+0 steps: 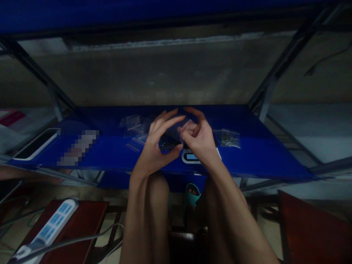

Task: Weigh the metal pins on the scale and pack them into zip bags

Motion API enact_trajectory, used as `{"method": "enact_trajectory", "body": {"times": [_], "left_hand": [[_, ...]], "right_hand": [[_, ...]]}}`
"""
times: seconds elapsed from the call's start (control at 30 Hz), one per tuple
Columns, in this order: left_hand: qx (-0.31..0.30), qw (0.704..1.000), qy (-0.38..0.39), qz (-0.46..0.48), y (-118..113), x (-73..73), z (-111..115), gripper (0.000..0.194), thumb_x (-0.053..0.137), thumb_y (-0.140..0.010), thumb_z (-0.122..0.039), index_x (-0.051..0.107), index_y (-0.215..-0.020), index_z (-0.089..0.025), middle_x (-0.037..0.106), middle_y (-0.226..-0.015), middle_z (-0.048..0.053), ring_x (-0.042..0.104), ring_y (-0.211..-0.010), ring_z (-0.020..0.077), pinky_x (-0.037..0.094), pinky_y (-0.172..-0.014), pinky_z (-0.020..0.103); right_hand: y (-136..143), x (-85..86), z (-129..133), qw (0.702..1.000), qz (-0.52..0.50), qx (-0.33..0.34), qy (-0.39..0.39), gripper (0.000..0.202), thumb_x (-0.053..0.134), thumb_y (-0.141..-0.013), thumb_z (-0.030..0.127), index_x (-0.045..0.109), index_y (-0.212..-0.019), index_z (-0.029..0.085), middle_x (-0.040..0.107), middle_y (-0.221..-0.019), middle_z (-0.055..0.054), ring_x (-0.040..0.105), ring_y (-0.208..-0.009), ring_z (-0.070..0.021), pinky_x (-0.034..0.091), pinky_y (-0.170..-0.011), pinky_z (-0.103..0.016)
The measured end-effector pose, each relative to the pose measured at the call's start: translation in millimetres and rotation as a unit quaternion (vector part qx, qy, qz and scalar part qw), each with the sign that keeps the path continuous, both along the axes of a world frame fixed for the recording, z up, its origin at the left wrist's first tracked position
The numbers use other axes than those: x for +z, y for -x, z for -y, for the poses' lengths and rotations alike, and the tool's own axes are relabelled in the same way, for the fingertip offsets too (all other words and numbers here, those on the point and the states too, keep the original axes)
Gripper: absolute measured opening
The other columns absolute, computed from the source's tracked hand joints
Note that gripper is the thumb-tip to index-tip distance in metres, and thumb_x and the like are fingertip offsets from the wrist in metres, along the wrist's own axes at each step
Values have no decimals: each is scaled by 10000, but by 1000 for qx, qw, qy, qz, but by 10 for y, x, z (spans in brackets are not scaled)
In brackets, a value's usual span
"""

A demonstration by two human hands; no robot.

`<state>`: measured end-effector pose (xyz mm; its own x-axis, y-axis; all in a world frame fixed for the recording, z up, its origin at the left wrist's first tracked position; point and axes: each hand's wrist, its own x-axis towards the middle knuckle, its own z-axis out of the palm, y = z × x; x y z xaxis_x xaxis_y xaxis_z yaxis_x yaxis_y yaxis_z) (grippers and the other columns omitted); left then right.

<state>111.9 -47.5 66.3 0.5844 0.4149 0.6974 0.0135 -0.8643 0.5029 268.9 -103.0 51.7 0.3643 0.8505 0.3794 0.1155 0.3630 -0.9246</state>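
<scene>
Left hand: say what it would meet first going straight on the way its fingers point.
The bare left hand would most likely meet the bare right hand first, though depth is unclear; the clear plastic bag with a red seal strip, pinched there, could come first instead.

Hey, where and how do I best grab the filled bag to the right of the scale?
Probably pinch the filled bag by its far edge, coming from above and the right. It lies on the table with its pieces mostly nearer the middle, so that edge looks flatter. The right hand and scale sit to its left, making that side more cramped.
</scene>
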Motion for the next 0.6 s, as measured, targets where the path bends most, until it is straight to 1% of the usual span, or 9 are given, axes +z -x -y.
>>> {"method": "enact_trajectory", "body": {"times": [0.07,0.1,0.2,0.27,0.33,0.43,0.5,0.6], "left_hand": [[-53,998,24,-23,26,-21,-47,662,812,-879,-387,571,-1485,-271,536,-1606,114,408,-1555,326,295,-1292,534],[-64,997,31,-24,25,-30,-57,670,832,-865,-400,584,-1474,-272,557,-1586,115,423,-1546,327,294,-1293,537],[-69,997,42,0,-6,-36,-35,621,866,-842,-379,633,-1404,-256,649,-1462,116,545,-1430,309,374,-1237,516],[-73,996,58,8,-28,-29,-1,606,881,-831,-349,644,-1378,-244,688,-1372,107,619,-1305,279,450,-1154,474],[-71,995,70,9,-39,-23,27,604,895,-815,-330,648,-1359,-236,706,-1289,93,647,-1201,256,488,-1079,441],[-46,996,79,19,-32,-24,41,550,904,-794,-338,664,-1277,-228,707,-1207,81,655,-1137,251,503,-1024,424],[-28,994,94,38,-23,-31,36,488,895,-797,-336,662,-1211,-225,703,-1180,75,668,-1108,244,518,-999,409],[-12,990,118,74,-14,-43,24,429,870,-806,-297,651,-1166,-221,700,-1145,62,677,-1061,215,541,-964,366]], "right_hand": [[-17,53,40,998,-38,56,20,644,719,-786,252,476,-1383,256,493,-626,100,468,-528,-118,402,-544,-277],[-23,83,65,995,-51,78,29,643,719,-763,237,491,-1364,238,469,-603,113,429,-510,-107,367,-528,-265],[-35,157,135,988,-72,127,57,641,713,-726,233,527,-1336,179,421,-554,135,329,-480,-87,266,-491,-250],[-40,178,161,983,-79,148,72,653,728,-710,252,544,-1330,159,416,-553,136,309,-482,-83,240,-484,-250],[-43,178,166,981,-86,151,81,657,750,-686,260,562,-1308,159,420,-573,130,332,-503,-84,254,-494,-248],[-39,167,157,980,-98,142,96,639,772,-680,263,580,-1281,166,450,-600,112,390,-538,-94,293,-512,-243],[-36,173,157,978,-110,138,111,643,768,-706,268,577,-1314,178,473,-602,107,367,-510,-88,262,-485,-237],[-49,202,175,976,-116,142,118,683,771,-762,312,553,-1400,202,460,-575,117,278,-452,-78,169,-440,-240]]}}
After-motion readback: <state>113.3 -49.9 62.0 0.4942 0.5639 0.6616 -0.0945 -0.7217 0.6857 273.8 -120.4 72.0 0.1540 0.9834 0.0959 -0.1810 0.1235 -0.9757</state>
